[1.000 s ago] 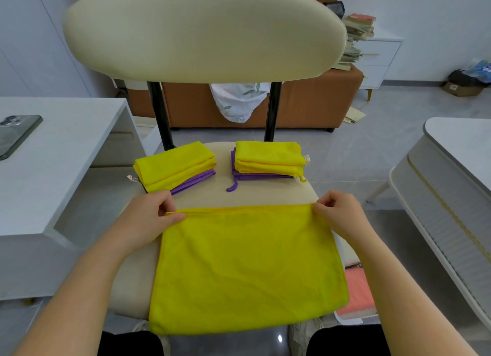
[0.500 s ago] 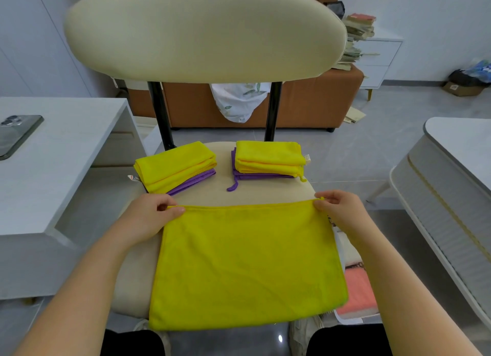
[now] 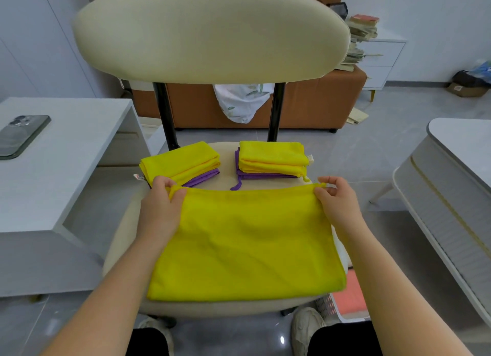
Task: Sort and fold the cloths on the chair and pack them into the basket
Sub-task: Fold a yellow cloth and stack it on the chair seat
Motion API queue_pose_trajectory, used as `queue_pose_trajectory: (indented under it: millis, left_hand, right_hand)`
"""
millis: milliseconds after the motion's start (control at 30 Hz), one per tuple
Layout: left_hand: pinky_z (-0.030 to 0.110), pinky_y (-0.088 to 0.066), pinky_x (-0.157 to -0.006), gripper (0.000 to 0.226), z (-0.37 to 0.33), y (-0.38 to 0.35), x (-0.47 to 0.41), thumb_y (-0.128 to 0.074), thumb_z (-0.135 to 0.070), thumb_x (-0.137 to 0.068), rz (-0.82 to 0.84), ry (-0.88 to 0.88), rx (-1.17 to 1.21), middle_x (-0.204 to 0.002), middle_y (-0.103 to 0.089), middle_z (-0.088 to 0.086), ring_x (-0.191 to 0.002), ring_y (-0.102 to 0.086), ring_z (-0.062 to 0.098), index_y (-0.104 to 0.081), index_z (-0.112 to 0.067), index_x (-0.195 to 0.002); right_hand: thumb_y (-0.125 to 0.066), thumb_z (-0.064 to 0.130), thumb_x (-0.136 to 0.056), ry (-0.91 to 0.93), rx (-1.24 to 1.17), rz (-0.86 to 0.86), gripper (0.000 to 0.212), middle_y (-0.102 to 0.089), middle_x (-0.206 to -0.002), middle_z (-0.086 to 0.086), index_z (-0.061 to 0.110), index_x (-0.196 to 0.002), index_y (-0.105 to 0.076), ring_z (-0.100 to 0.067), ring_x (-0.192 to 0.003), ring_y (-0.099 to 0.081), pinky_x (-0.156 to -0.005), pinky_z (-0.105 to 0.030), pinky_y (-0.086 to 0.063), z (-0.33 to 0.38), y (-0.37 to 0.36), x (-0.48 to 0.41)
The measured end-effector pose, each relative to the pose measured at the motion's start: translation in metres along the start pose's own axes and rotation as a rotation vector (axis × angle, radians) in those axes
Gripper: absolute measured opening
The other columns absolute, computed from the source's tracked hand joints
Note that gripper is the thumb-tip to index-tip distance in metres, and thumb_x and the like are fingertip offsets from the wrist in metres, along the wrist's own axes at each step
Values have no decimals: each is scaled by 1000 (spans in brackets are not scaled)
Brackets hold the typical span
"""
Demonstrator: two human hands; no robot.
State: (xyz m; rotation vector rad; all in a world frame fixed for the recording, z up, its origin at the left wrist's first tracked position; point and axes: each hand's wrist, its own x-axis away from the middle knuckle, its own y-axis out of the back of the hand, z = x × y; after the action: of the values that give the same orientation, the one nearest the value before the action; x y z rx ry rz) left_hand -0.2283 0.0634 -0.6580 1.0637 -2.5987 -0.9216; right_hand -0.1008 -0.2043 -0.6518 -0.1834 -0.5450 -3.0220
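Observation:
A large yellow cloth (image 3: 247, 244) lies flat on the front of the cream chair seat (image 3: 125, 238). My left hand (image 3: 159, 209) pinches its far left corner. My right hand (image 3: 336, 204) pinches its far right corner. Behind the cloth, two folded stacks rest on the seat: a left stack (image 3: 180, 164) and a right stack (image 3: 272, 157), each yellow on top with purple beneath. A white basket (image 3: 328, 306) with something coral-pink inside shows partly under the chair's front right, mostly hidden by the seat and cloth.
A white table (image 3: 66, 169) with a phone (image 3: 21, 136) stands on the left. A white rounded table (image 3: 451, 196) is on the right. The chair's wide backrest (image 3: 212, 34) rises ahead, with a brown sofa (image 3: 305, 103) behind it.
Both hands slid the cloth's far edge away from me, toward the folded stacks. The cloth's near edge moved up onto the seat. My left hand now touches the left stack's front.

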Motion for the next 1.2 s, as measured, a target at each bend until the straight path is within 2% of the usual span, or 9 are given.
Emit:
queue_pose_trajectory:
  millis: [133,233,300,400,500,600,767,1000,1200]
  left_hand:
    - [27,-37,-67,32,3,-2,-2,-55,-16,-94,-23,0,110,-99,-59,7,-85,-54,21,-44,-10,-123]
    - [30,-40,-80,39,-1,0,2,-55,-16,-94,2,14,125,-112,-58,4,-94,-55,17,-42,-10,-130]
    - [37,-43,-87,39,-3,-4,10,-55,-16,-93,-43,-120,-118,-122,-55,7,-106,-53,24,-45,-9,-130]
    - [41,-36,-100,42,-12,-16,29,-52,-21,-93,-14,-391,-379,-134,-50,11,-123,-44,28,-47,-9,-133]
    - [38,-8,-117,69,-19,-39,39,-17,-56,-91,271,-477,-530,-158,-15,4,-146,-9,21,-18,-20,-150]
    - [44,5,-117,92,-8,-53,37,12,-72,-68,427,-436,-727,-159,11,1,-146,13,23,3,-33,-150]
    - [45,6,-117,84,2,-48,27,8,-79,-76,432,-372,-794,-159,13,1,-146,13,25,4,-37,-149]
    - [42,2,-118,67,8,-37,22,-10,-61,-93,398,-266,-759,-159,12,5,-146,11,22,3,-30,-151]
    - [41,-24,-113,59,-3,-25,34,-41,-43,-96,211,-171,-453,-157,-16,11,-143,-18,27,-27,-14,-146]
  right_hand:
    - [-43,4,-96,86,11,-69,39,-61,-117,-9,17,-132,-46,-8,-77,-52,-61,-23,-41,1,-1,-1]
    - [-45,15,-98,104,154,-5,48,-48,-140,-7,21,-144,-32,-23,-114,-53,-81,-30,-40,3,-3,1]
    - [-46,22,-98,149,420,14,57,-33,-152,-9,16,-149,-22,-28,-135,-37,-101,-37,-35,0,-7,4]
    - [-41,30,-99,340,772,9,63,-6,-160,-7,13,-152,-10,-26,-147,-3,-117,-44,-8,-3,-18,15]
    - [-25,53,-98,519,936,249,64,5,-160,4,25,-152,-6,-20,-147,11,-117,-46,4,-4,-40,29]
    - [5,76,-78,489,1092,419,81,9,-159,9,39,-150,-2,-22,-146,14,-115,-51,8,-15,-56,35]
    - [-14,61,-95,345,1101,318,59,5,-160,7,40,-150,-7,-21,-147,8,-117,-52,4,-22,-41,15]
    - [-15,56,-98,95,969,173,64,2,-161,2,25,-152,-5,-25,-147,4,-113,-61,3,-27,-23,7]
    - [-19,52,-99,386,1024,139,66,7,-160,-1,17,-153,-3,-21,-147,12,-115,-53,7,-8,-42,31]
